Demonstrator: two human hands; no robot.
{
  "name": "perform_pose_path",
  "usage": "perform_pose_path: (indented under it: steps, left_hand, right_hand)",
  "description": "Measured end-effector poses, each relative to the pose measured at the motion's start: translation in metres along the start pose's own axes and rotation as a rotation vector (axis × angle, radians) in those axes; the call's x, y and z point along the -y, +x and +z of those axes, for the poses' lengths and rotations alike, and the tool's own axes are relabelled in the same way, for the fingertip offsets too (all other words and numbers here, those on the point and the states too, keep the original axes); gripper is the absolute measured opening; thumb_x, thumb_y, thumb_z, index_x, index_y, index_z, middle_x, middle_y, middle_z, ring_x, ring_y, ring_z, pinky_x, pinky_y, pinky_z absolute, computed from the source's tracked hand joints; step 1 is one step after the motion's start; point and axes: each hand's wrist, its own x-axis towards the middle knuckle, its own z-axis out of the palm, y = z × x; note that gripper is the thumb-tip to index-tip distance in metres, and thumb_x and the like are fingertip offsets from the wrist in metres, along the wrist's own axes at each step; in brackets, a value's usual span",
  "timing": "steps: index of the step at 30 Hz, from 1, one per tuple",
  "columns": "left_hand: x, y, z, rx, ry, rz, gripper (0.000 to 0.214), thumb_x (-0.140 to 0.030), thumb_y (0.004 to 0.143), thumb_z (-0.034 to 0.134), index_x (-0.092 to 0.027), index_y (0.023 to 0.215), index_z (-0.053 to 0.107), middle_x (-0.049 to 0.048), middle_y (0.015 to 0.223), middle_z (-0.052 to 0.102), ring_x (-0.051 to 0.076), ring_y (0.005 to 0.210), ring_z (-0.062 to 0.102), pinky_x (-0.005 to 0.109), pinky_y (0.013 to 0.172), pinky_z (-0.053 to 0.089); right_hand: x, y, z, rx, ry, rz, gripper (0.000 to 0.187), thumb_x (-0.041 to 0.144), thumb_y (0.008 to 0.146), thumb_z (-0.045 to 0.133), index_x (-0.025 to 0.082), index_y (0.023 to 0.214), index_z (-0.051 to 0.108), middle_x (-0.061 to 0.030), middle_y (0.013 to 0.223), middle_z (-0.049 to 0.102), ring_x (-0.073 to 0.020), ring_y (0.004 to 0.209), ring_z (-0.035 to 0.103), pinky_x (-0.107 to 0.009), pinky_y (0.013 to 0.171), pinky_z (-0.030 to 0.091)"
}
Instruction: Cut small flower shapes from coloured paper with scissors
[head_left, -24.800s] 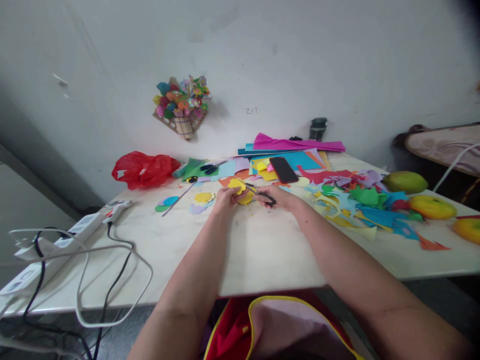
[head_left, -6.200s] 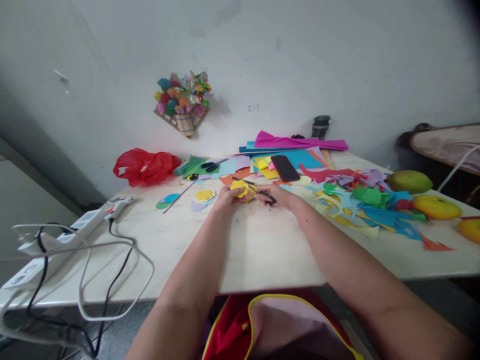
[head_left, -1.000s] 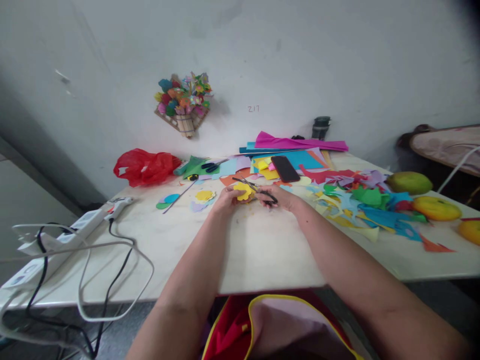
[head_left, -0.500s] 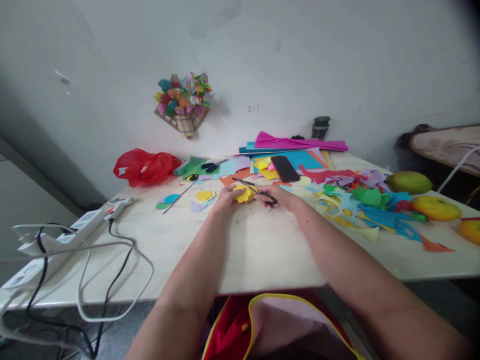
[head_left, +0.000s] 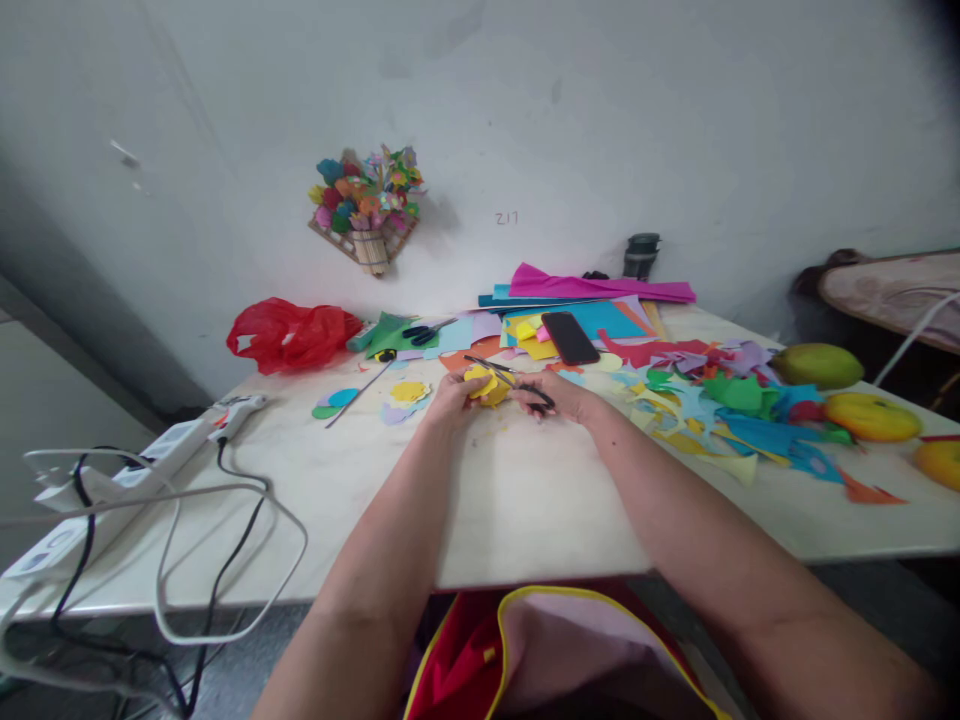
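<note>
Head view: from my position, the left hand (head_left: 456, 397) pinches the scalloped yellow paper (head_left: 493, 390) over the table (head_left: 540, 500). The right hand (head_left: 562, 392) is closed on the handles of the black-handled scissors (head_left: 543, 396), with the blades apparently parted at the paper. Contact between paper and table cannot be confirmed.

Principal hazard: a nicked finger, should the left hand lie too close to the blades as they meet. Secondary hazard: a torn or overly deep cut, should the paper bend or slip in the pinch; the number of layers cannot be told. Minor hazard: clippings mixing into the offcuts (head_left: 739, 400), should they scatter.

Surroundings, in descending size: a pale grey wall (head_left: 600, 120) stands behind the whitish table. A white power strip (head_left: 169, 445) with looping cables occupies the left edge. Coloured sheets (head_left: 611, 320) lie towards the wall. A red plastic bag (head_left: 289, 335) sits at the far left. A flower basket (head_left: 367, 205) hangs on the wall. A phone (head_left: 571, 338) rests on the sheets. A blue disc (head_left: 343, 396) lies left of the hands.
</note>
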Motion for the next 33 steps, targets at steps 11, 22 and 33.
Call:
perform_pose_path:
  steps: [11, 22, 33]
  left_hand:
    - [-0.0022, -0.0007, -0.0003, -0.047, 0.038, -0.014, 0.024, -0.022, 0.058, 0.084, -0.013, 0.061, 0.061, -0.0025, 0.049, 0.051, 0.003, 0.038, 0.032, 0.021, 0.039, 0.024]
    - [-0.0039, -0.0023, 0.0013, -0.020, 0.028, -0.051, 0.026, -0.022, 0.054, 0.085, -0.012, 0.059, 0.061, -0.0003, 0.049, 0.055, 0.002, 0.036, 0.035, 0.018, 0.034, 0.021]
    - [-0.0052, -0.0035, 0.0027, -0.028, 0.026, -0.056, 0.026, -0.022, 0.054, 0.084, -0.011, 0.060, 0.061, 0.0007, 0.050, 0.056, 0.003, 0.036, 0.036, 0.020, 0.035, 0.019]
  right_hand:
    - [-0.0031, 0.0011, -0.0008, 0.011, -0.093, -0.062, 0.028, 0.035, 0.076, 0.075, 0.016, 0.072, 0.055, 0.0025, 0.056, 0.059, -0.0051, 0.040, 0.049, -0.015, 0.032, 0.028]
    - [-0.0031, 0.0017, -0.0008, 0.014, -0.106, -0.070, 0.026, 0.033, 0.077, 0.074, 0.015, 0.073, 0.056, 0.0025, 0.056, 0.059, -0.0053, 0.040, 0.049, -0.015, 0.032, 0.028]
    - [-0.0037, 0.0033, -0.0004, 0.008, -0.088, -0.054, 0.024, 0.032, 0.077, 0.074, 0.016, 0.072, 0.056, 0.0030, 0.053, 0.057, -0.0055, 0.039, 0.048, -0.015, 0.032, 0.029]
